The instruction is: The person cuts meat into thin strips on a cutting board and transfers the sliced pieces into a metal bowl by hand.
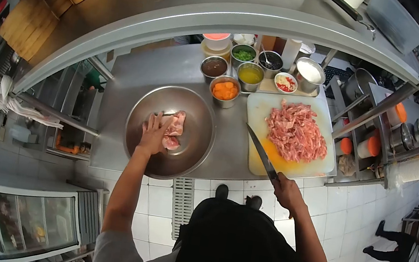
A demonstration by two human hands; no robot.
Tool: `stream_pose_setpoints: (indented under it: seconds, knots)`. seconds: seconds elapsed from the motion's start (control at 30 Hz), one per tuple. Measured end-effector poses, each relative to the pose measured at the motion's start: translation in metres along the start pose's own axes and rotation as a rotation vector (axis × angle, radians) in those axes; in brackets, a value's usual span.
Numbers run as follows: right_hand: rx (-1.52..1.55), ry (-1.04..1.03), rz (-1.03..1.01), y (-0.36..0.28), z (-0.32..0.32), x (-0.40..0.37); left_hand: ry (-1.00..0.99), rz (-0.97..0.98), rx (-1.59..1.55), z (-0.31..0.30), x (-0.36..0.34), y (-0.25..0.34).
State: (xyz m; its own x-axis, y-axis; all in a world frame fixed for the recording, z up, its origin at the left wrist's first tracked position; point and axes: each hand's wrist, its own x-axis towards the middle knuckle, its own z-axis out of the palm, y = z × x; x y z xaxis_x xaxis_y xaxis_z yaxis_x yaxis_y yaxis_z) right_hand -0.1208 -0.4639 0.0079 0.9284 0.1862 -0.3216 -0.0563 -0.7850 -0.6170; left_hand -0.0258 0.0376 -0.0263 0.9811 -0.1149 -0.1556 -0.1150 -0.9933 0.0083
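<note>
My left hand (pixel 152 137) is inside a large steel bowl (pixel 195 145), its fingers spread at the left side of a piece of raw meat (pixel 175 125). The fingers appear to touch the meat; the thumb side is partly hidden. My right hand (pixel 289 191) is closed round the handle of a long knife (pixel 262 153), whose blade points up and left over the near left edge of a white cutting board (pixel 258 106). On that board lies a heap of raw meat strips (pixel 297 133). Yellowish-orange liquid (pixel 273 160) spreads beside the heap, near the blade.
Behind the bowl and board stand cups of orange chunks (pixel 225 90), dark sauce (pixel 213 67), yellow liquid (pixel 250 76), chopped greens (pixel 243 53) and white contents (pixel 310 71). A metal shelf (pixel 212 11) crosses above. A person (pixel 400 243) is at the far right.
</note>
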Motion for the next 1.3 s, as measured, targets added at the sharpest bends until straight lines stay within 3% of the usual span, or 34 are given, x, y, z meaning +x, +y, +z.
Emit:
stream_pose_setpoints:
  seconds: [0.07, 0.2, 0.27, 0.4, 0.47, 0.53, 0.6, 0.73, 0.8, 0.83, 0.9, 0.93, 1.0, 1.07, 1.17, 1.3]
  knots:
    - [0.003, -0.011, 0.026, -0.003, -0.001, -0.003, -0.162, -0.042, -0.068, -0.016, 0.010, 0.005]
    - [0.034, -0.010, 0.063, 0.004, 0.008, -0.013, -0.114, 0.109, -0.203, -0.006, 0.023, -0.004]
    - [0.048, 0.027, 0.114, 0.007, 0.012, -0.024, -0.036, 0.042, -0.232, 0.004, 0.015, -0.006]
    - [0.145, 0.027, 0.183, 0.018, 0.013, -0.044, -0.099, -0.027, -0.390, 0.000, 0.006, 0.002]
    - [0.098, 0.046, 0.189, 0.027, 0.015, -0.050, 0.207, 0.055, -0.368, 0.018, 0.009, -0.004]
    - [0.150, 0.053, 0.230, 0.029, 0.014, -0.050, 0.228, 0.060, -0.349, 0.004, 0.007, 0.005]
    - [0.198, 0.053, 0.264, 0.025, 0.014, -0.047, 0.228, -0.125, -0.398, -0.001, 0.011, 0.005]
    - [0.235, 0.044, 0.267, 0.013, 0.011, -0.034, 0.288, -0.176, -0.420, -0.013, 0.017, 0.009]
    - [0.218, 0.027, 0.261, 0.009, 0.010, -0.030, 0.330, -0.248, -0.698, -0.014, 0.018, 0.007]
    - [0.223, 0.041, 0.248, 0.006, 0.008, -0.029, 0.329, -0.247, -0.693, -0.005, 0.024, -0.006]
    - [0.258, 0.058, 0.242, 0.005, 0.010, -0.027, 0.273, -0.271, -1.155, 0.030, 0.040, -0.049]
    - [0.287, 0.058, 0.244, 0.008, 0.012, -0.026, 0.281, -0.283, -1.143, 0.040, 0.040, -0.059]
    - [0.335, 0.057, 0.268, 0.014, 0.016, -0.026, 0.045, -0.374, -1.547, 0.046, 0.036, -0.074]
    - [0.307, 0.080, 0.238, 0.021, 0.021, -0.026, 0.041, -0.428, -1.614, 0.032, 0.028, -0.057]
    - [0.347, 0.044, 0.271, 0.017, 0.016, -0.031, -0.268, -0.462, -1.975, 0.040, 0.031, -0.064]
    - [0.346, 0.039, 0.269, 0.019, 0.017, -0.034, -0.223, -0.495, -2.091, 0.042, 0.026, -0.073]
